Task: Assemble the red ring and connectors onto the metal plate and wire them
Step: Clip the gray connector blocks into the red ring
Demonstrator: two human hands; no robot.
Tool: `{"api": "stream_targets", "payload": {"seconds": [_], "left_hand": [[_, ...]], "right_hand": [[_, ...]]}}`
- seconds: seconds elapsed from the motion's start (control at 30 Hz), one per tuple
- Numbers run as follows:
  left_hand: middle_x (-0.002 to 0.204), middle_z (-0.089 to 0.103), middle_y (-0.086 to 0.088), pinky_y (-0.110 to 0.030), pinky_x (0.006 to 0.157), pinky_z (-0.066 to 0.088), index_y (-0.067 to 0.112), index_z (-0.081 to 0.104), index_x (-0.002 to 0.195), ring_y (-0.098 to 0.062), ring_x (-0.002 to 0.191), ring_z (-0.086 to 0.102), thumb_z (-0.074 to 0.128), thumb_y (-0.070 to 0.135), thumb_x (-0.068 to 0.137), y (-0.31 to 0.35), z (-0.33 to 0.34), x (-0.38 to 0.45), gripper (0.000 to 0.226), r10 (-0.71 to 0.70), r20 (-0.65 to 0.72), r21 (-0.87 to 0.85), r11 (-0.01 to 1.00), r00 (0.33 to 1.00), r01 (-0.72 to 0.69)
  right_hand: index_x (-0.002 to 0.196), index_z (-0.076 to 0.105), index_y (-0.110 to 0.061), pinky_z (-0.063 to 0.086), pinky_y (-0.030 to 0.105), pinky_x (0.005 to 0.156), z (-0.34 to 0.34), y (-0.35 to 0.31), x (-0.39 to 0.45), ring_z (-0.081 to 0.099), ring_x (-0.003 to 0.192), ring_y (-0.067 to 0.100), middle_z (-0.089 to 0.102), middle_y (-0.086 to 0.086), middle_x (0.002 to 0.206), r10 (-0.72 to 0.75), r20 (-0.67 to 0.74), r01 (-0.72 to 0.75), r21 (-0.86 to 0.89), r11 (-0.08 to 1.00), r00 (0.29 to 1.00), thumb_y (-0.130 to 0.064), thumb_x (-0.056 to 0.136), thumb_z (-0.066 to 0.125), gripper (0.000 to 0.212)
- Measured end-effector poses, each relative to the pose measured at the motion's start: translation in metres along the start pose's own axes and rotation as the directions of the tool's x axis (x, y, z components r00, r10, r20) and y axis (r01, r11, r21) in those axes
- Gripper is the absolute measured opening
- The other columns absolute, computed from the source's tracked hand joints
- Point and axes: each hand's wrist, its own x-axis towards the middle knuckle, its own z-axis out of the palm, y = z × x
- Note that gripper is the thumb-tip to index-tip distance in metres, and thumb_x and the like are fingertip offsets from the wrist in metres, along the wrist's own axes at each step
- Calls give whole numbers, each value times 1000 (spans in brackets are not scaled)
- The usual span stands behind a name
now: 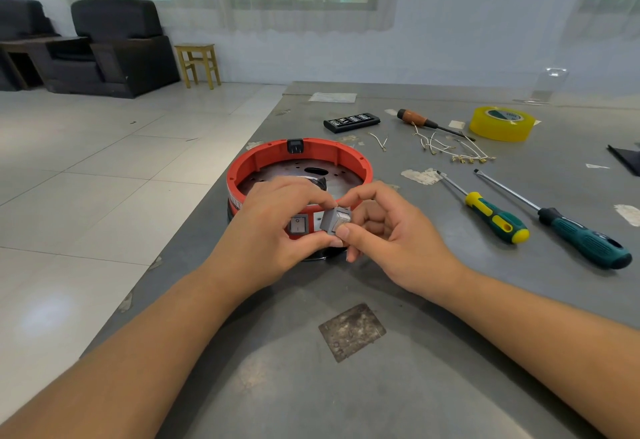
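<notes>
The red ring point(263, 158) sits on the round metal plate point(341, 180) near the table's left edge. A black socket point(295, 146) is set in its far wall, and a grey rocker switch point(298, 224) is set in its near wall. Just in front of that near wall, both hands pinch a second grey switch point(334, 219). My left hand point(277, 227) holds it by forefinger and thumb from the left. My right hand point(391, 234) grips it from the right. Loose white wires with brass terminals point(450, 147) lie beyond the ring to the right.
On the grey table: a yellow-green screwdriver point(491, 215), a dark green screwdriver point(568, 230), a brown-handled screwdriver point(420, 120), a black bit case point(351, 122), a yellow tape roll point(500, 124) and a worn square patch point(351, 331). The table's left edge drops to a tiled floor.
</notes>
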Motion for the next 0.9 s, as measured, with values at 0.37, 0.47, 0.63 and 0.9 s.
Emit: {"api": "stream_targets", "payload": {"seconds": [0.37,0.47,0.63,0.9], "left_hand": [[115,62,26,-26,106,41,26,71,114,16,121,47,71,55,85,2,2,0,40,-28,-30,-41,999,999,27],[120,60,24,-25,109,39,28,74,115,19,127,42,68,51,88,1,2,0,36,-11,-20,-28,1000,1000,10],[129,67,11,-48,111,42,23,77,124,-17,133,49,73,42,92,-6,1,1,37,42,62,28,999,997,-44],[109,73,14,-29,97,49,22,80,106,0,111,63,70,33,94,-12,-4,4,19,32,-25,-74,997,999,-34]], "right_hand": [[94,47,-7,53,33,57,6,-11,2,66,57,26,71,16,75,197,24,-189,422,887,980,-23,92,64,23],[95,51,-9,53,34,59,4,-6,1,65,61,26,72,11,77,196,24,-195,270,943,980,-27,97,66,23],[108,61,-29,59,29,68,2,-3,0,74,76,19,73,-3,95,99,-63,-99,-3,995,993,-32,92,70,18],[118,68,-23,61,33,75,6,-1,-3,74,73,22,72,3,84,20,-10,-20,-30,999,1000,-15,93,76,28]]}}
